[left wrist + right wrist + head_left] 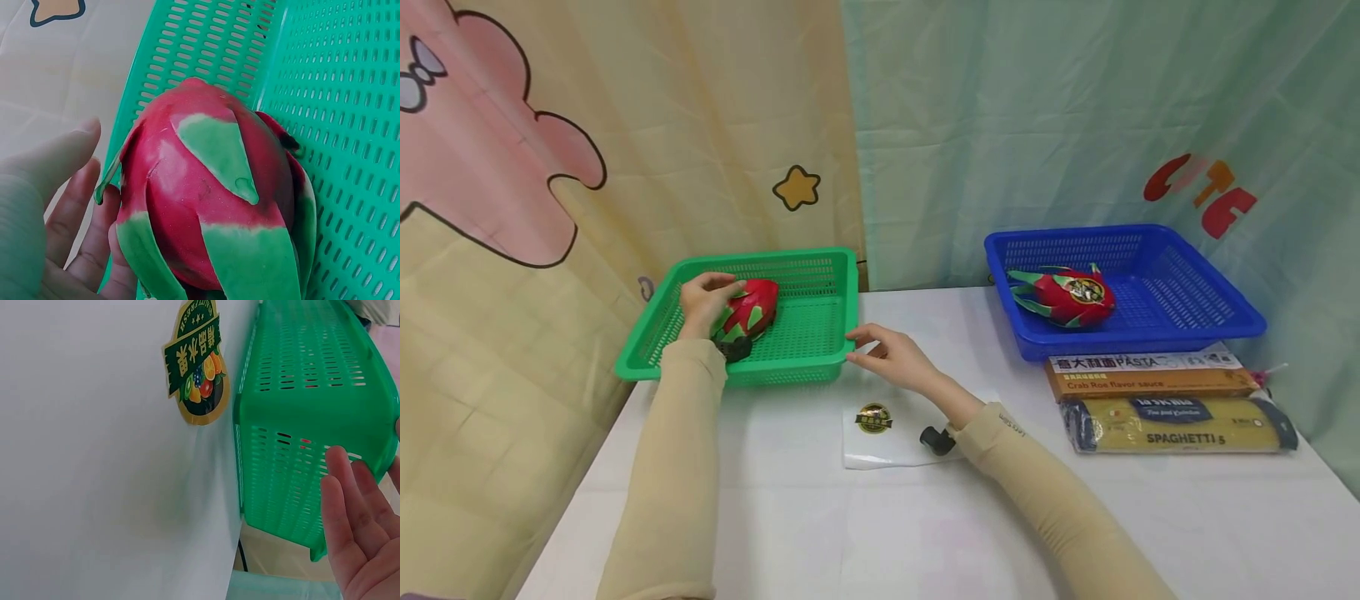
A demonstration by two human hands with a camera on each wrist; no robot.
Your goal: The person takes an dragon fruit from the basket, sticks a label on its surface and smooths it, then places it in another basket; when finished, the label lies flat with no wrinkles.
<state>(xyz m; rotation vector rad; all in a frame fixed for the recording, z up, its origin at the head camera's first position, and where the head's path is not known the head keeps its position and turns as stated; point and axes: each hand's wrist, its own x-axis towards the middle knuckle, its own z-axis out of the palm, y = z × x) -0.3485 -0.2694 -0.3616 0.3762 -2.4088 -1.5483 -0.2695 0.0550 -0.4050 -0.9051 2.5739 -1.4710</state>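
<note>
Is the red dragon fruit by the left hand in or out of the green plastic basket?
In: the head view shows the dragon fruit inside the basket, within its rim.

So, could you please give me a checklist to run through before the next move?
1. Fruit inside the green basket: ok.
2. Left hand gripping that fruit: not ok; the thumb is clear of it.
3. Right hand firm on the rim: cannot tell; it is at the rim, but its wrist view cuts off the contact.
4. Second fruit labelled: ok, its label shows.
5. Room in the blue basket: ok, bare floor right of the second fruit.
</note>
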